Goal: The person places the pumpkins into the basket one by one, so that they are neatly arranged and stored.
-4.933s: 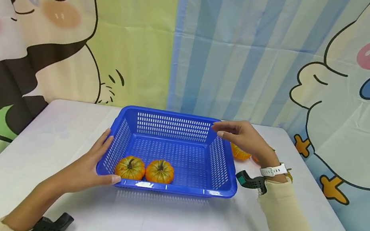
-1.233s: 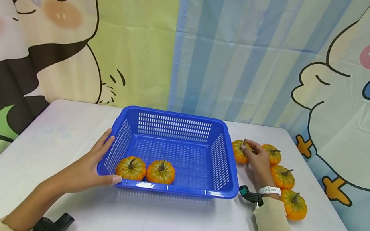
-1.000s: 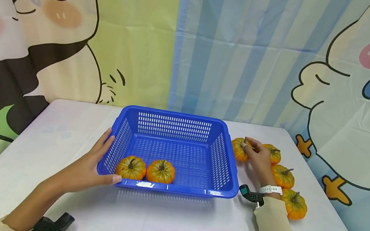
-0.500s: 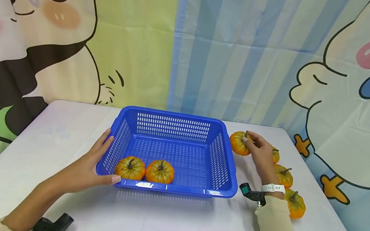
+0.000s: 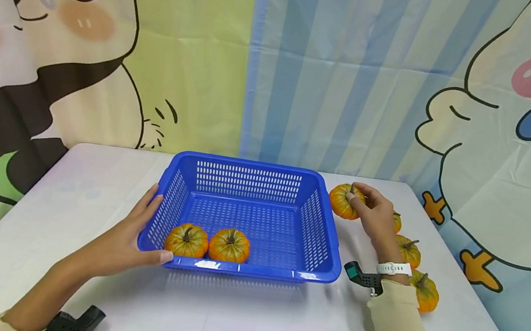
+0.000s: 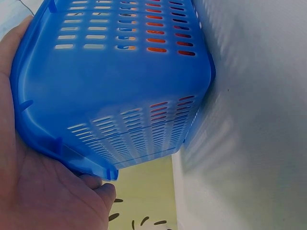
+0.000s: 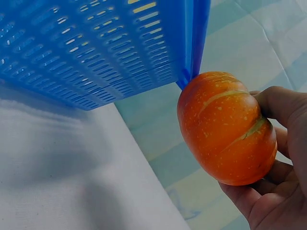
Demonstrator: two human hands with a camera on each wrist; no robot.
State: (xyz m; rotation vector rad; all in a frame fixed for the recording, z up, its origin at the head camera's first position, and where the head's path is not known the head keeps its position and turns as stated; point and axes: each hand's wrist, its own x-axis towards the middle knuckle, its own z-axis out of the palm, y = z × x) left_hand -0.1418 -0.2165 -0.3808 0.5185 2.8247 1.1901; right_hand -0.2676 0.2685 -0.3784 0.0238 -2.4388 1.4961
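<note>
A blue plastic basket (image 5: 238, 269) stands mid-table in the head view, with two small pumpkins (image 5: 187, 240) side by side at its front left. At its left front corner my left hand (image 5: 120, 244) holds the rim, thumb along the front edge and fingers along the left side. My right hand (image 5: 374, 213) pinches another small pumpkin (image 5: 342, 202) near its stem, beside the basket's back right corner. In the right wrist view this orange pumpkin (image 7: 225, 129) hangs off the table near the rim, with thumb and fingers on it.
On the right of the table sit several more pumpkins (image 5: 425, 294), partly hidden behind my right hand and sleeve. A white cloth covers the table (image 5: 240, 323). A cartoon-printed curtain (image 5: 198, 62) hangs behind it.
My right hand has taken hold of the pumpkin beside the basket and raised it, up and slightly left. The left hand and basket have stayed put.
</note>
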